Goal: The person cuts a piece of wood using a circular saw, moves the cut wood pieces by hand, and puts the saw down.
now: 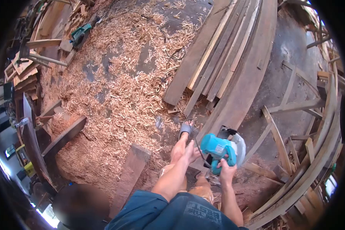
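My right hand (pixel 227 171) is wrapped round the rear handle of a teal circular saw (pixel 217 147), which has a pale round blade guard on its right side. The saw is over the near end of a long, wide brown board (pixel 234 103). My left hand (pixel 192 151) is just left of the saw, beside its dark cord, with a gap to the motor housing; its fingers are too small to make out clearly. Below it, a sandalled foot (pixel 186 128) stands by the board's left edge.
Several long planks (pixel 207 57) lie left of the wide board. Wood shavings (pixel 119 92) cover the floor at left. Curved wooden frames (pixel 291 107) stand at right. Another teal power tool (pixel 80 33) lies upper left. A blurred round shape (pixel 80 207) is at lower left.
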Demonstrator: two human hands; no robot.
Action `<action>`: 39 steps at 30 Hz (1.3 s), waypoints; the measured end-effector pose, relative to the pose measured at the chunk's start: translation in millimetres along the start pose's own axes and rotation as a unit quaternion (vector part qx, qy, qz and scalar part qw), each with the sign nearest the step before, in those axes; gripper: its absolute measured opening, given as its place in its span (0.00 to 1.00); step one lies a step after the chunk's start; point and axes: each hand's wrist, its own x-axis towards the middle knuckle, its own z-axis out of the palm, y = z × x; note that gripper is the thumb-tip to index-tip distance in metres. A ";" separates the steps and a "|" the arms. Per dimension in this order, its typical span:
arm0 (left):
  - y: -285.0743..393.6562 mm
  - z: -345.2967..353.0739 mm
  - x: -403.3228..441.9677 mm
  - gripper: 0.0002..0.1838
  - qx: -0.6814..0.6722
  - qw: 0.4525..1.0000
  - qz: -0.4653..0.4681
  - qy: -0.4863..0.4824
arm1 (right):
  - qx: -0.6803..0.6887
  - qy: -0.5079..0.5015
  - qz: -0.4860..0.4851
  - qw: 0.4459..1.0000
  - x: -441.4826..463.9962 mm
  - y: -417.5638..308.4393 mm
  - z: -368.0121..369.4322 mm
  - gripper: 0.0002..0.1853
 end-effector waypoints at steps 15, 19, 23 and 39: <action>13.4 -132.6 -260.3 0.17 0.045 0.982 -0.102 -0.151 | -0.015 -0.038 -0.034 0.999 -93.7 -48.8 -34.8 0.05; 6.7 -164.6 -210.8 0.14 0.100 0.965 -0.134 -0.204 | -0.005 0.020 -0.029 0.999 -121.3 -28.1 -70.6 0.06; 15.1 -165.3 -93.3 0.05 0.206 0.964 -0.001 -0.170 | -0.008 0.040 -0.077 0.996 -161.0 14.4 -104.5 0.06; 102.3 -169.5 -19.9 0.08 0.435 0.884 0.156 0.067 | -0.034 0.163 0.045 0.985 -162.0 70.5 -99.0 0.11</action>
